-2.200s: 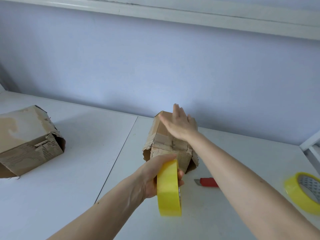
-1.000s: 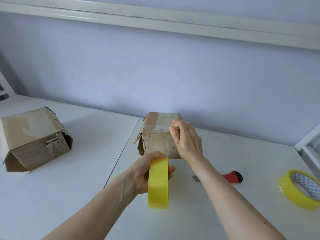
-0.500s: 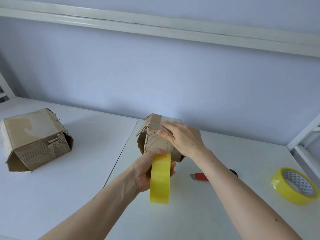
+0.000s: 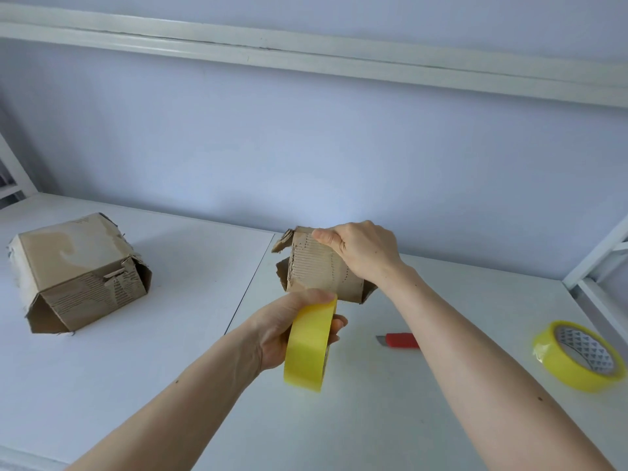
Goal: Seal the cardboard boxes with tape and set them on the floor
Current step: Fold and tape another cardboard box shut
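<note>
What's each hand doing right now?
Left hand: grips the yellow tape roll.
Right hand: grips the small cardboard box.

A small, worn cardboard box stood on the white table near the wall, its torn corrugated face toward me and flaps ragged at the left edge. A yellow tape roll was held on edge just in front of it. A larger battered box lay well to the left, one end gaping. A second yellow roll lay flat far right.
</note>
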Tool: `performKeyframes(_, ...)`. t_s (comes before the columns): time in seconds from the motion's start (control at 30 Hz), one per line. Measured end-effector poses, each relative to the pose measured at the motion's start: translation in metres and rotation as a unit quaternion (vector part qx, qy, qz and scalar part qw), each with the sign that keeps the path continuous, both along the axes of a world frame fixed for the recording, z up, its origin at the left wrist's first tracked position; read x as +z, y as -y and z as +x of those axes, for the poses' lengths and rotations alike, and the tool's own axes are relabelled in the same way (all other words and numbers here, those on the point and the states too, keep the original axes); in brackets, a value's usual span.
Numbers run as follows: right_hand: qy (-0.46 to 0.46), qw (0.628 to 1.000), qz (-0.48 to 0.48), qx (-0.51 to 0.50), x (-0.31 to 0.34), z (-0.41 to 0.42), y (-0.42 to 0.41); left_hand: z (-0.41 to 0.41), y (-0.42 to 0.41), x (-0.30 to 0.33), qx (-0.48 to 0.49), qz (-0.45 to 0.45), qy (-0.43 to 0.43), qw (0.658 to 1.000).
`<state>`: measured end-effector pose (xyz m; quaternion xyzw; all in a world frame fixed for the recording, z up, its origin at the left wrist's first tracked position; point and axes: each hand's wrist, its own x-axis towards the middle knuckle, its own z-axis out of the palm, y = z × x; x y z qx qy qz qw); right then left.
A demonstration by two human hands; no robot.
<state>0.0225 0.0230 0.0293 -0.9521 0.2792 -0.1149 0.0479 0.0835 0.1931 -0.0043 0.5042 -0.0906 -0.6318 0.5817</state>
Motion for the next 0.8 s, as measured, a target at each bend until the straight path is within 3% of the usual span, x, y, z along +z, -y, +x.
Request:
performKeyframes(0.2,0.009,0.999,0.035,-0.015,0.010,0.004,0.004,-0.012,-0.006,-0.003,0.026,-0.009,0.009,1.000)
performKeyframes(0.33,-0.001,0.998,0.054,-0.019,0.022,0.004,0.010,-0.018,-0.012,-0.004,0.034,-0.050,-0.056,0.997)
performKeyframes(0.5,-0.025,0.993,0.112,-0.016,0.031,0.005,0.020,-0.020,-0.011,-0.005,0.029,-0.041,0.033,0.998)
performKeyframes(0.7,-0.079,0.980,0.179,-0.045,0.037,0.016,0.037,-0.015,-0.007,-0.001,0.065,-0.059,0.050,0.995)
performKeyframes(0.8,-0.039,0.989,0.117,-0.085,0.032,0.019,0.036,-0.013,-0.002,0.004,0.059,-0.060,0.059,0.995)
